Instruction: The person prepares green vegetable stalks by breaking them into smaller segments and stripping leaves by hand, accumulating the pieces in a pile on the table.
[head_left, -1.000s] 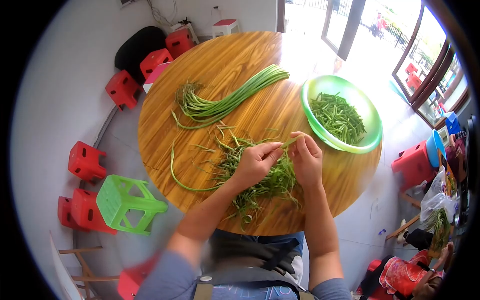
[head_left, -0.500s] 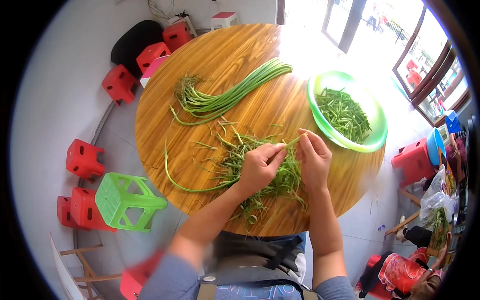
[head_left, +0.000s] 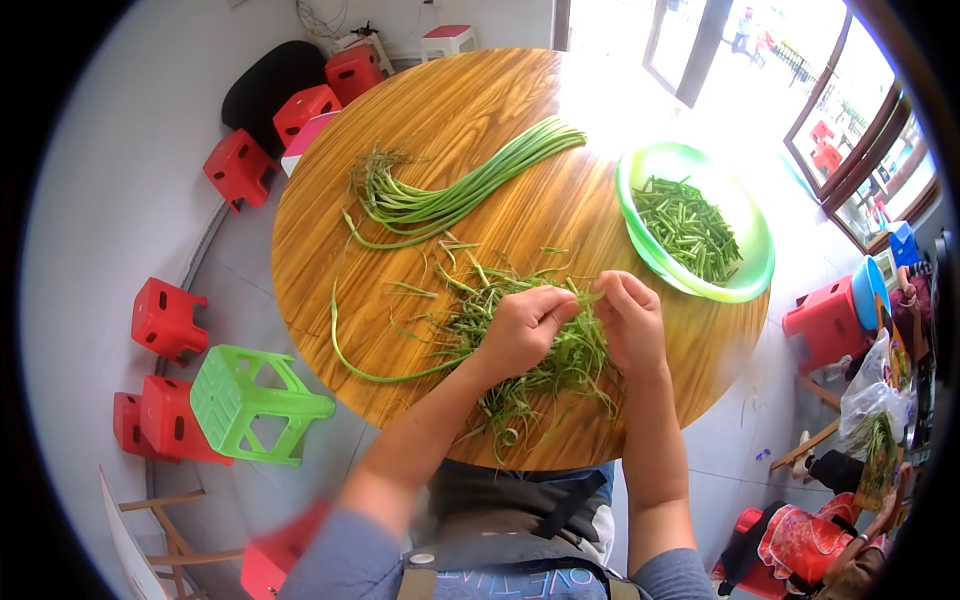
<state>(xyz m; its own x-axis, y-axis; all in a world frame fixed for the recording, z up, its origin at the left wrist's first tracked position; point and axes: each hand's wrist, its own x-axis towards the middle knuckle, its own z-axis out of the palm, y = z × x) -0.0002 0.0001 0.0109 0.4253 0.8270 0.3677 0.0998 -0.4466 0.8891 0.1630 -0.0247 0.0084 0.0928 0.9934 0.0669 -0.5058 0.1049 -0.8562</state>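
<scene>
Left hand [head_left: 524,330] and right hand [head_left: 633,315] pinch a green stem [head_left: 590,298] between them, probably for fine control, above loose greens [head_left: 560,365]; the bowl [head_left: 737,195] stands near, presumably for easy reach.

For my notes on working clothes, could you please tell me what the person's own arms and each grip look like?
Short, plain greyish-blue sleeves leave the forearms bare, with no watch or bracelet to be seen. The left grip and right grip are human hands without gloves; small details such as rings cannot be made out.
</scene>
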